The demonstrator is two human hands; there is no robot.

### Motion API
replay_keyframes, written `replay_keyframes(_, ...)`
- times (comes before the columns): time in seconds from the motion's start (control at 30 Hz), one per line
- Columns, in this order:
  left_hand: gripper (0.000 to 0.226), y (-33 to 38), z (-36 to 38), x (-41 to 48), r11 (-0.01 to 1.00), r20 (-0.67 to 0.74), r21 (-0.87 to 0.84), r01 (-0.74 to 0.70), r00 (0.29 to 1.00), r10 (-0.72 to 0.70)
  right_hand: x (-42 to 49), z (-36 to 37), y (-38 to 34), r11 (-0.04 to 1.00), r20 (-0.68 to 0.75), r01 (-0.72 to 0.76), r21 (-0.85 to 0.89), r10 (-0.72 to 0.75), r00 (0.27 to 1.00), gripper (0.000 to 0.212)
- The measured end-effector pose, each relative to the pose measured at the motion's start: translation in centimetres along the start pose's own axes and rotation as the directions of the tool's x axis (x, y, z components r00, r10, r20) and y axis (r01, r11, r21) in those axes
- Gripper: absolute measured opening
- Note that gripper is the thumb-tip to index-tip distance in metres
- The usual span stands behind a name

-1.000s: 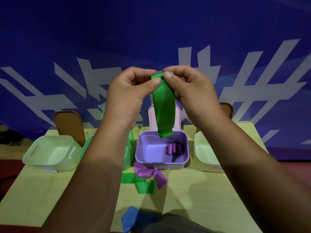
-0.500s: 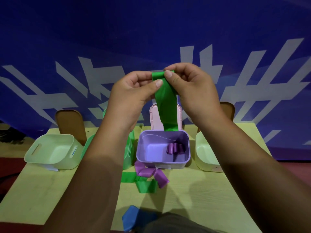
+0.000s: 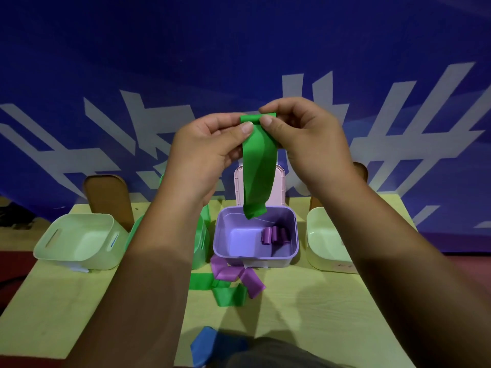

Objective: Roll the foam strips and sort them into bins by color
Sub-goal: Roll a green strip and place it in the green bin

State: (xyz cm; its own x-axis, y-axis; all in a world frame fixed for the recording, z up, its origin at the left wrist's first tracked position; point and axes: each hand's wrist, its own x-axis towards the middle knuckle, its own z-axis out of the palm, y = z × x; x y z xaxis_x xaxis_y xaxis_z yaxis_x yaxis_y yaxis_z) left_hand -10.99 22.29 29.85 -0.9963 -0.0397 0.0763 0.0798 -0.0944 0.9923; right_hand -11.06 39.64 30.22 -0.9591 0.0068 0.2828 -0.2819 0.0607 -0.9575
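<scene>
We are holding a green foam strip (image 3: 259,166) up in front of us, well above the table (image 3: 318,301), and both hands are working its top end. Our left hand (image 3: 204,152) is pinching the left corner between thumb and forefinger, our right hand (image 3: 300,134) is pinching the right corner the same way – fingers closed tight on the foam, nothing else in either grip. The top edge is curling over into the very start of a roll, and the rest of the strip is hanging loose, its tail dangling just above the purple bin (image 3: 255,237).

As for progress, we are judging it as early to midway. A few purple rolls (image 3: 275,235) are lying in that purple bin, so that colour is under way. Just in front of the bin, though, loose purple strips (image 3: 239,277) and more green strips (image 3: 220,290) are lying tangled together on the table, unrolled. A blue strip (image 3: 204,343) is lying at the near edge – also unrolled. The pale green bin on the left (image 3: 77,240) is looking empty, the pale bin on the right (image 3: 326,240) is showing nothing inside that we can see, and a green bin (image 3: 199,243) is sitting mostly hidden behind our left arm, so we cannot tell its contents. Plenty of rolling is remaining.
</scene>
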Motion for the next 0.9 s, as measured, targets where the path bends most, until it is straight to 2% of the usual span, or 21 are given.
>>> replay_keyframes(0.4, 0.017, 0.1, -0.6, -0.1, 0.999, -0.028, 0.045, -0.007, 1.000, 0.008, 0.1, 0.1, 0.1, 0.998, 0.039, -0.060, 0.019, 0.059, 0.997, 0.013)
replay_keyframes(0.67, 0.019, 0.0, -0.9, 0.0, 0.994, -0.006, 0.080, -0.079, 0.997, 0.079, 0.0, 0.1, 0.4, 0.988, 0.085, -0.139, 0.063, 0.134, 0.987, 0.022)
replay_keyframes(0.9, 0.022, -0.2, -1.2, 0.1, 0.998, 0.020, 0.040, -0.048, 0.999, 0.047, 0.1, 0.4, 0.3, 0.991, 0.045, -0.134, 0.013, 0.133, 0.990, 0.010)
